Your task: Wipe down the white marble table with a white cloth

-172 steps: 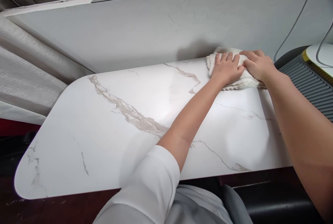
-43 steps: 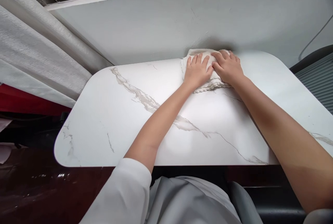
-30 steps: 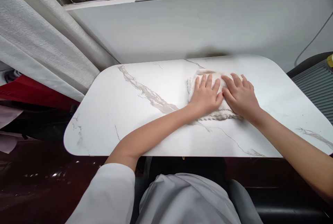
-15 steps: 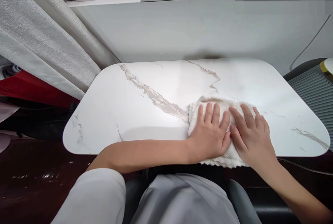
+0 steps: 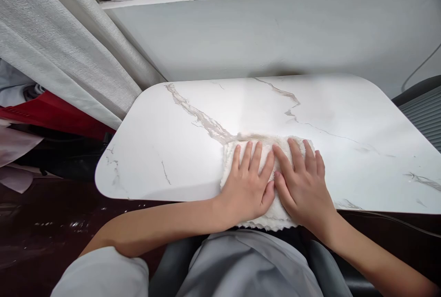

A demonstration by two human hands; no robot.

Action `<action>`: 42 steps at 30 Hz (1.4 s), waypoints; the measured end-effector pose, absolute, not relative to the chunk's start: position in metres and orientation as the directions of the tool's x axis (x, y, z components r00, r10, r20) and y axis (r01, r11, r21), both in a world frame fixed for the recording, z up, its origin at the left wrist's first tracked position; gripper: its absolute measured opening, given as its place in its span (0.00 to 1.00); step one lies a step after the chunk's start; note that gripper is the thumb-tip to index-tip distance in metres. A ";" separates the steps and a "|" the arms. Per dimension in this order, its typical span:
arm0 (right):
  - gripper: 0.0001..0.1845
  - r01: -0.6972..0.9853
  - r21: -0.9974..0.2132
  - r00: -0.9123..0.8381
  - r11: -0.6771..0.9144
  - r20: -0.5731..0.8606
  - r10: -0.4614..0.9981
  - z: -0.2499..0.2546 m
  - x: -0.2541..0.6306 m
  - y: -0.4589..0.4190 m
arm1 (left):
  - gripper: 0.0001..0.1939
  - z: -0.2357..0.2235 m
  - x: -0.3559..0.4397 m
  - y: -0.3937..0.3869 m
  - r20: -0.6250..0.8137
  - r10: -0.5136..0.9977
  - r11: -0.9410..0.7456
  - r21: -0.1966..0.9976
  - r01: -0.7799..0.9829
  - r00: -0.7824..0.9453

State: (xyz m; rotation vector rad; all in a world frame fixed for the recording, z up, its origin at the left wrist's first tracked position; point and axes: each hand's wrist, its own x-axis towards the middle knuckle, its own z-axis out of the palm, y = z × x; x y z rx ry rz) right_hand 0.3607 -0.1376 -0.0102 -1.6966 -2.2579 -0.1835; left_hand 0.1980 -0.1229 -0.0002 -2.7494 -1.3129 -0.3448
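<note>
A white, fluffy cloth (image 5: 275,216) lies flat on the white marble-patterned table (image 5: 193,159), its scalloped near edge hanging past the table's front. My left hand (image 5: 250,182) presses on the cloth's left part, palm down with fingers spread. Beside it, my right hand (image 5: 305,182) rests flat on the right part, fingers stretched out too. The two thumbs are close to each other near the cloth's middle. Much of the cloth is hidden beneath both hands.
Behind the table stands a pale wall (image 5: 241,35) with a ledge above. A light curtain (image 5: 69,44) hangs at the left, near red fabric (image 5: 65,111). At the right edge is a ribbed grey object (image 5: 425,115). A thin cable (image 5: 422,67) runs along the wall.
Both hands have slid left across the table, carrying the cloth with them under the palms. The view has shifted slightly to the left.
</note>
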 end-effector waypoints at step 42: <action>0.27 0.961 -0.216 -0.084 0.171 0.361 0.929 -0.027 0.347 0.143 | 0.24 -0.004 0.203 0.147 0.257 0.917 -0.382 0.346 0.857 0.305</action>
